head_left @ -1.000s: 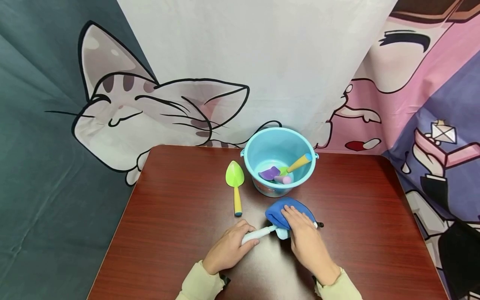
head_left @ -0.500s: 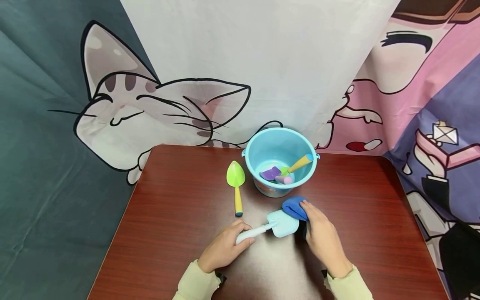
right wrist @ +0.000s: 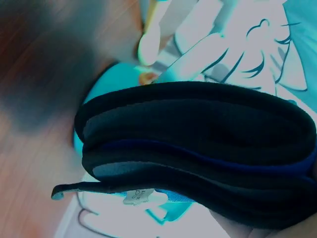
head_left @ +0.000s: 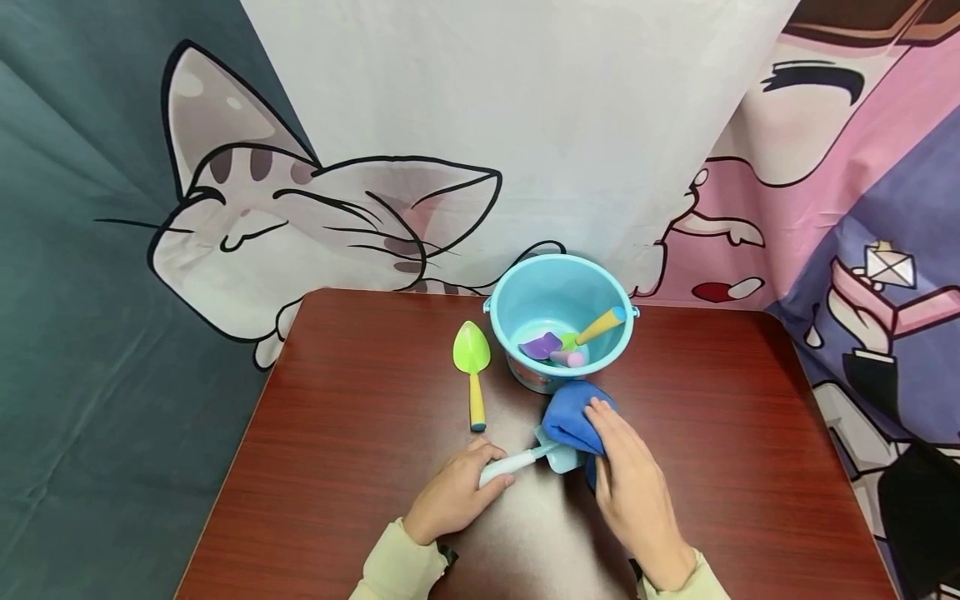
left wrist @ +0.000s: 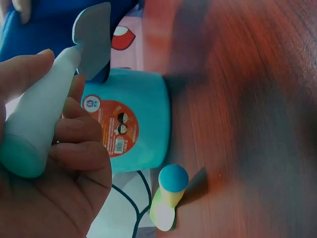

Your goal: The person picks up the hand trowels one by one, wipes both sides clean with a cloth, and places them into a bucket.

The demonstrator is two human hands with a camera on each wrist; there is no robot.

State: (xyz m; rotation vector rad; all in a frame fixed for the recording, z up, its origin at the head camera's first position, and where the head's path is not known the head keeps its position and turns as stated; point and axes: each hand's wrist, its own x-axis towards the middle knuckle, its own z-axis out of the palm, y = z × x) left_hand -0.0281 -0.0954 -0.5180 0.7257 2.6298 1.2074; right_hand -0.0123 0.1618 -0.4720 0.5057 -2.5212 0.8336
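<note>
My left hand (head_left: 450, 492) grips a toy shovel by its white handle (head_left: 507, 467); in the left wrist view the fingers curl round that handle, which ends in a teal cap (left wrist: 22, 156). Its pale blue blade (head_left: 562, 460) points right, partly covered by a folded blue cloth (head_left: 572, 417). My right hand (head_left: 633, 479) holds this cloth against the blade, fingers lying over its top; the thumb is hidden. Seen from the right wrist, the cloth (right wrist: 198, 124) shows folded layers with dark edges, a small white tag (right wrist: 137, 196) and a loop.
Just beyond the cloth stands a light blue bucket (head_left: 517, 292) with a purple toy piece (head_left: 540, 347), a pink piece and a yellow-handled tool (head_left: 600, 327) inside. Left of it lies a green trowel (head_left: 471, 350) with a yellow handle. Printed curtains hang behind the brown table (head_left: 337, 400).
The cloth slid right to the blade's far edge, baring the blade, then came back left over it with my right hand. My left hand keeps its hold on the shovel, shifting slightly.
</note>
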